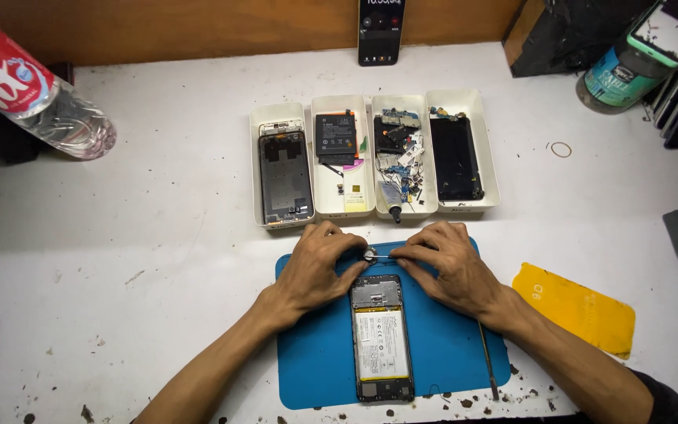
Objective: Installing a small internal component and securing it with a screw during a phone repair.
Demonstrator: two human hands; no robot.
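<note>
Nearest the camera: opened smartphone with back cover removed, yellow-labelled battery exposed [382, 338], lying lengthwise on a blue rubber work mat [315, 353] on the white, scuffed tabletop [158, 235]. Just above the phone's top edge, a small round metal part [369, 254] pinched between fingertips of the left hand [315, 267], fingers curled over it. Right hand [445, 263] closed on thin metal tweezers [384, 256], tips meeting the round part. Both hands resting on the mat's upper edge. Slim dark-handled tool [486, 357] lying on the mat right of the phone, beneath the right forearm. Beyond the hands, four white rectangular trays [374, 157] side by side, holding a phone frame, a black battery, small boards and screws, a black screen. Yellow flat plastic piece [574, 306] right of the mat. Clear plastic bottle with red label [37, 94] lying far left. Dark phone [380, 31] propped against the wooden back wall.
</note>
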